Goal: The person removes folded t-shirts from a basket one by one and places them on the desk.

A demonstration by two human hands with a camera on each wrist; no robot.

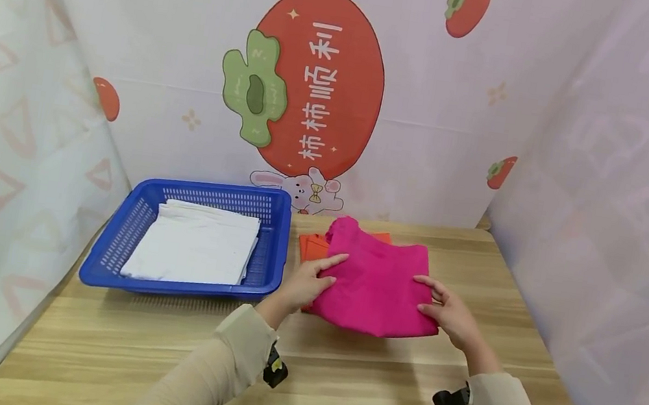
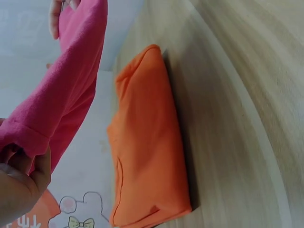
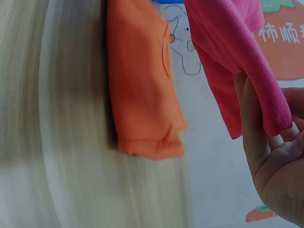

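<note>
A folded bright pink garment (image 1: 378, 283) hangs above the table, held at its two sides. My left hand (image 1: 305, 286) grips its left edge, thumb on top and fingers beneath, as the left wrist view of the hand (image 2: 21, 187) also shows. On the right edge, my right hand (image 1: 450, 315) pinches the cloth; in the right wrist view the hand (image 3: 280, 156) has fingers under the fold. Below the pink cloth lies a folded orange garment (image 2: 149, 142) on the tabletop, with a gap between them. In the head view the pink cloth hides most of the orange one (image 1: 313, 248).
A blue plastic basket (image 1: 281, 245) stands left of the garments, with folded white cloth (image 1: 194, 246) inside. The wooden table (image 1: 346, 399) reaches back to a printed curtain (image 1: 419, 147), and more curtain hangs along both sides.
</note>
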